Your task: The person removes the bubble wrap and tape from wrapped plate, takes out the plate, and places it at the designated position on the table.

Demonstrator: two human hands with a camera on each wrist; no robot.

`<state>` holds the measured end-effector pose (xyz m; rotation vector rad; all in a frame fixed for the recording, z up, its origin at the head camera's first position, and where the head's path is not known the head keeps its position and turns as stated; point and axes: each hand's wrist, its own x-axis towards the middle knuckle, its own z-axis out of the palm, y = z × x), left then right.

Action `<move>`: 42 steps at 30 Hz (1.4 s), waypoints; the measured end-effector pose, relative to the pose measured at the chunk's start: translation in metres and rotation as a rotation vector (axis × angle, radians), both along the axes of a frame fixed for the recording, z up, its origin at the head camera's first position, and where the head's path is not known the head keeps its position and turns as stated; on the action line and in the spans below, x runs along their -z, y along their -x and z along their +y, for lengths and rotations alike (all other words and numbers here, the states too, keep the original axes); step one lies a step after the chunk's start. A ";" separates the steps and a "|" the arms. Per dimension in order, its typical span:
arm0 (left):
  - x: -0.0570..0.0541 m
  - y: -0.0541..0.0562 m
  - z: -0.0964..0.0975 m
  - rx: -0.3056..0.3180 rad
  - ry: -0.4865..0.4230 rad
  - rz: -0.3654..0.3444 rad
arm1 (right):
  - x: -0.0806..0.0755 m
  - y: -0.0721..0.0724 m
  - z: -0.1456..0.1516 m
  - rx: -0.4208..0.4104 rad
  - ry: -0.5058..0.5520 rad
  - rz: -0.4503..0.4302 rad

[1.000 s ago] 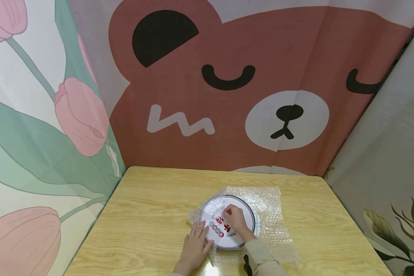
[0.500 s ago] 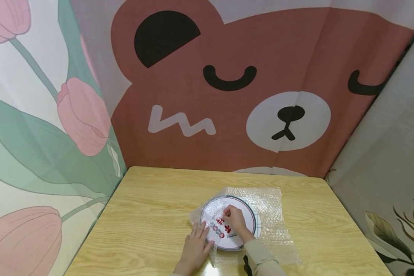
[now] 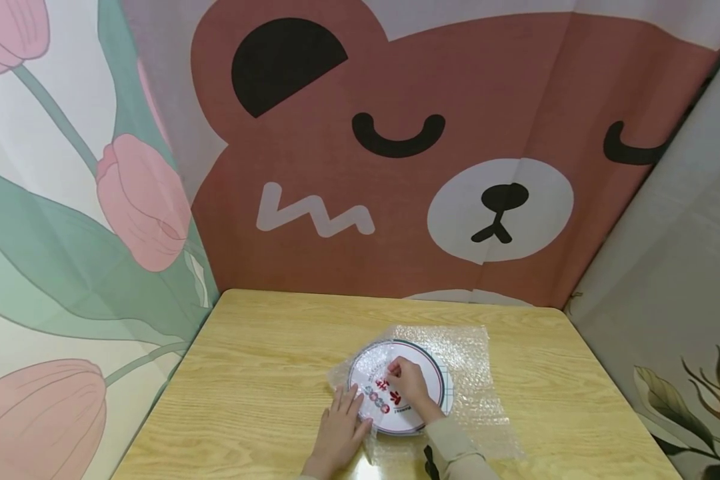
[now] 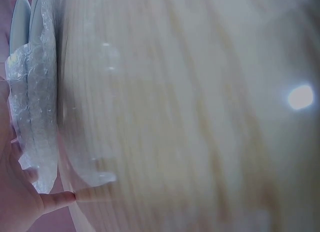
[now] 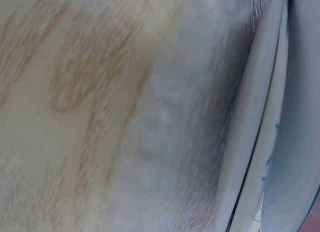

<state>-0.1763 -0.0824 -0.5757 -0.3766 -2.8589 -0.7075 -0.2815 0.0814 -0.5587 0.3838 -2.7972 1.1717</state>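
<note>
A stack of round plates (image 3: 402, 420) lies on a sheet of bubble wrap (image 3: 471, 380); the top one is white with a dark rim and red printing. A flap of the wrap covers its left part. My left hand (image 3: 339, 427) rests with fingers extended on the wrapped left edge of the stack. Over the middle of the top plate, my right hand (image 3: 409, 381) has curled fingers and appears to pinch the flap's edge. In the left wrist view, bubble wrap (image 4: 37, 92) encloses the rims beside my left hand (image 4: 20, 192). Stacked plate rims (image 5: 255, 122) fill the right wrist view's right side.
The wood-grain table (image 3: 264, 373) extends around the wrap on all sides. A black object (image 3: 431, 462) shows beside the right sleeve (image 3: 456, 447). Behind the table hangs a curtain with a bear print (image 3: 396, 200); printed cloths hang at both sides.
</note>
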 end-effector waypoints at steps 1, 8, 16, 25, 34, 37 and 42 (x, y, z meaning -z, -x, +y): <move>0.000 0.000 0.000 0.002 -0.002 0.008 | 0.000 0.000 0.000 0.000 0.000 0.005; 0.005 0.000 0.000 0.008 -0.024 0.113 | 0.000 -0.001 0.002 -0.004 0.016 0.048; 0.003 -0.001 0.001 0.005 -0.017 0.070 | -0.001 -0.004 0.005 -0.016 0.034 0.060; -0.001 -0.001 0.000 -0.004 0.003 -0.004 | -0.001 -0.005 0.005 -0.014 0.038 0.052; 0.000 -0.001 0.000 -0.001 -0.003 -0.007 | -0.003 -0.007 0.004 -0.019 0.041 0.057; -0.001 -0.001 0.000 0.000 -0.005 -0.010 | -0.004 -0.007 0.004 -0.023 0.046 0.061; -0.001 -0.001 -0.001 0.001 -0.010 -0.017 | -0.004 -0.008 0.004 -0.019 0.044 0.055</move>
